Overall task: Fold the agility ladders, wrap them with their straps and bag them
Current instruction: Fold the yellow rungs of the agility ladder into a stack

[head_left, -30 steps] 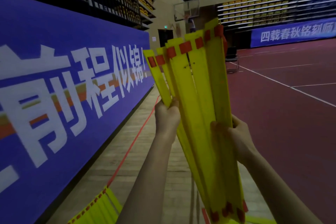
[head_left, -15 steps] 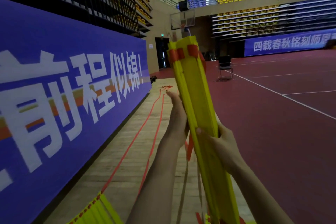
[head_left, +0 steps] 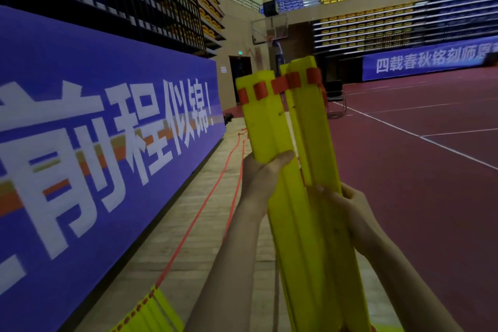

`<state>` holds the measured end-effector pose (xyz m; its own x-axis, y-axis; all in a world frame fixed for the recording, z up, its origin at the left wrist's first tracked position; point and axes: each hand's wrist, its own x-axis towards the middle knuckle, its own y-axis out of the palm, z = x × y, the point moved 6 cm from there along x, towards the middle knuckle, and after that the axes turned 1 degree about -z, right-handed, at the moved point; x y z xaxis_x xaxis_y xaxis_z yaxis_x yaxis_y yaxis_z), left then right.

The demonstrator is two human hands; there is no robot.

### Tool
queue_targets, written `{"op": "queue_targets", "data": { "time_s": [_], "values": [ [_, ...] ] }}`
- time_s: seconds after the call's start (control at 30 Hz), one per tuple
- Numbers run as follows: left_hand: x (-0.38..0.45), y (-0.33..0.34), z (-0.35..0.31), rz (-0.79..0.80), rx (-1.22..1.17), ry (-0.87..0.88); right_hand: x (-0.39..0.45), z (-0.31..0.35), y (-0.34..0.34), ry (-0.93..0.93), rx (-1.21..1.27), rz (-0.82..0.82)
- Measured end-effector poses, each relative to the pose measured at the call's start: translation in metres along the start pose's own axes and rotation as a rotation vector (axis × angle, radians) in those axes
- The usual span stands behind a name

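Observation:
I hold a bundle of yellow ladder rungs (head_left: 310, 224) upright in front of me, joined near the top by orange straps (head_left: 280, 86). The bundle is split into two stacks at the top, with a narrow gap between them. My left hand (head_left: 262, 178) grips the left stack, thumb across its front. My right hand (head_left: 342, 202) grips the right stack from the side. A second folded yellow ladder (head_left: 151, 312) lies on the floor at lower left, and its orange straps (head_left: 204, 202) run away along the floor.
A long blue banner wall (head_left: 94, 156) stands close on the left. Wooden flooring (head_left: 188, 224) runs beside it, with the red court (head_left: 417, 170) to the right. A folding chair (head_left: 335, 101) stands further ahead. Bleachers line the far walls.
The rungs were fanned out a second ago, then pressed into one tight stack. Now the top has parted into two stacks, and my left hand grips higher on the left one.

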<state>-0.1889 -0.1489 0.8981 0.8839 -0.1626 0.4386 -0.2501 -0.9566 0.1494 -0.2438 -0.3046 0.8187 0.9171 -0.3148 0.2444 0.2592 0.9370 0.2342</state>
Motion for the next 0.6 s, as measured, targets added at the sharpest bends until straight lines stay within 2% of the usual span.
{"op": "queue_targets", "data": {
  "time_s": [0.13,0.23,0.37,0.47,0.53,0.6],
  "values": [
    [0.0,-0.006,-0.006,-0.051,0.074,0.049,-0.003,0.001,-0.005,-0.003,0.0,0.093],
    [-0.002,0.005,0.0,-0.077,0.127,-0.01,-0.007,0.003,0.019,0.009,-0.018,0.168],
    [-0.006,0.015,0.001,-0.035,-0.018,-0.133,-0.01,0.005,0.042,-0.037,-0.065,0.19],
    [-0.003,0.017,0.004,0.035,-0.033,-0.054,-0.008,0.008,0.049,-0.064,0.01,0.22],
    [-0.005,0.017,0.011,0.007,-0.022,-0.051,-0.004,0.012,0.052,-0.09,0.036,0.219],
    [-0.005,0.017,0.015,-0.013,0.002,-0.017,0.0,0.011,0.047,-0.098,0.022,0.151]
  ]
}}
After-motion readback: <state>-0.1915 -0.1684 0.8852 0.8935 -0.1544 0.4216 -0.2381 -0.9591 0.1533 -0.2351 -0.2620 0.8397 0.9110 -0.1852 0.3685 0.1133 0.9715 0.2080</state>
